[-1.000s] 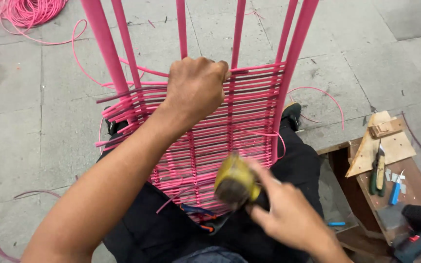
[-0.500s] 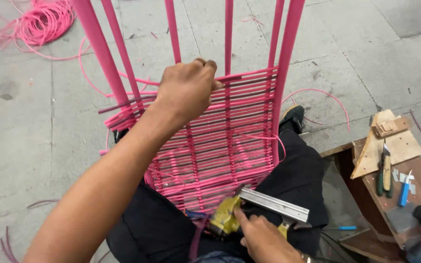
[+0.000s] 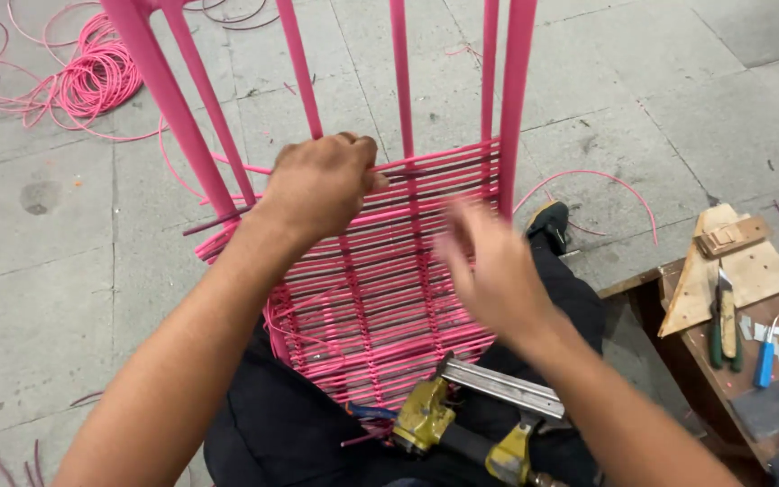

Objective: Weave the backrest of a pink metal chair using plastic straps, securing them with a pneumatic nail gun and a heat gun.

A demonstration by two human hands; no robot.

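Head view: A pink metal chair frame (image 3: 507, 99), partly woven with pink plastic cord, is seen propped on the lap of a seated person in dark trousers. The left hand (image 3: 322, 185) is closed in a grip on the top strand of the woven panel (image 3: 380, 289), near an upright bar. The right hand (image 3: 489, 266) is held just in front of the weave, fingers spread and empty, blurred by motion. A yellow pneumatic staple gun (image 3: 462, 419) is left lying on the lap below the panel.

Tension could be lost if the held strand slips from the closed fingers, and the rows already laid might loosen. The unattended staple gun could slide off the lap, since it rests on sloping cloth.

A coil of pink cord (image 3: 83, 77) lies on the concrete floor (image 3: 38, 298); a low wooden tabletop (image 3: 768, 298) at the right carries knives and a blue-handled tool (image 3: 765, 361). The frame's top, the tabletop's far end and the cord's free end are cut off or hidden.
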